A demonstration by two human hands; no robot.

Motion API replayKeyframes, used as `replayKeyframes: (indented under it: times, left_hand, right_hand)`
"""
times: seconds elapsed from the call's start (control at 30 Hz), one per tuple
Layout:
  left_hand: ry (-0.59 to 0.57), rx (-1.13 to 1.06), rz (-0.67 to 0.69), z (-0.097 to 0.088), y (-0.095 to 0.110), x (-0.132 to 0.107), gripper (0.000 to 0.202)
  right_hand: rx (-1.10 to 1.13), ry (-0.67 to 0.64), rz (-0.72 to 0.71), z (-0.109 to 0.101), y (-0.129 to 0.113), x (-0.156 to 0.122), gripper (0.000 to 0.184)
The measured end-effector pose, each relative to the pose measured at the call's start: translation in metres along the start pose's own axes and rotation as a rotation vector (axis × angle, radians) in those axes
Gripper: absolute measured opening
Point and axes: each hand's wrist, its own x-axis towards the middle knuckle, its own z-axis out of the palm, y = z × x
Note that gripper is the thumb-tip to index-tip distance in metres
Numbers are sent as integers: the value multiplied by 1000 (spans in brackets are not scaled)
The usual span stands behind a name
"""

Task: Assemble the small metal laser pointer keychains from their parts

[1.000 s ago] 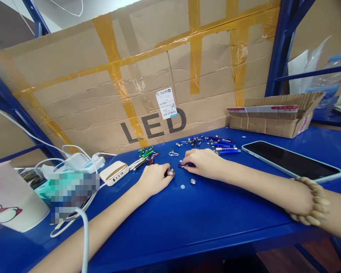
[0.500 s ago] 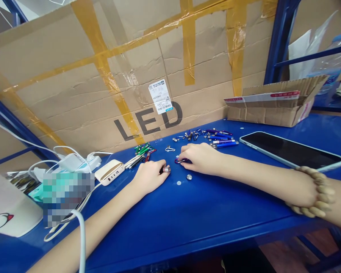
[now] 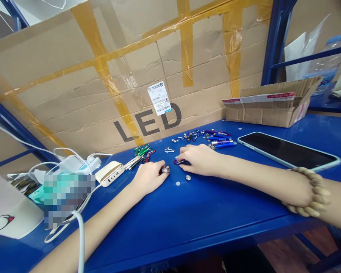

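On my feed the L hand (image 3: 149, 177) and R hand (image 3: 199, 160) sit almost where they did a sec ago, fingertips near each other mid-bench; the main change vs the earlier frames is the head cam, which has tilted, so the whole scene sits a bit higher and further left than at the start. L fingertips (image 3: 160, 169) are pinched together on a dark cylinder (image 3: 165, 170) w/ a silver end, which pokes out toward the R hand. R fingers (image 3: 184, 155) are curled down on a purple clip (image 3: 179, 162), mostly covered, and it looks held, not just touched. Just below the hands lie a silver button cell (image 3: 188, 177) and a flat pale disc (image 3: 177, 183), both apart from the fingers. Beyond the hands, on the blue bench (image 3: 187, 223): a small silver clip (image 3: 169, 149), a heap of green pens (image 3: 142, 149), a heap of blue mini torches (image 3: 223, 145) w/ loose metal bits to their L, and a phone (image 3: 287, 150) to the R. A power bank (image 3: 109, 173) sits L of the hands, a low cardboard box (image 3: 265, 113) at back R. A wood-bead bracelet (image 3: 308, 191) is on the R wrist.
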Motion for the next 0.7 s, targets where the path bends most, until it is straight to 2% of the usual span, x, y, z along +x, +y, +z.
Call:
replayKeyframes:
  times: [0.2, 0.47, 0.7]
  left_hand:
    - [5, 2, 2, 0, -1, 0, 29]
    - [-3, -7, -4, 1, 0, 1, 28]
    - [8, -36, 13, 2, -2, 2, 28]
  right_hand:
    - [2, -19, -6, -1, 1, -1, 30]
    - [-58, -139, -35, -6, -8, -8, 39]
    - [-104, -179, -49, -7, -14, -14, 43]
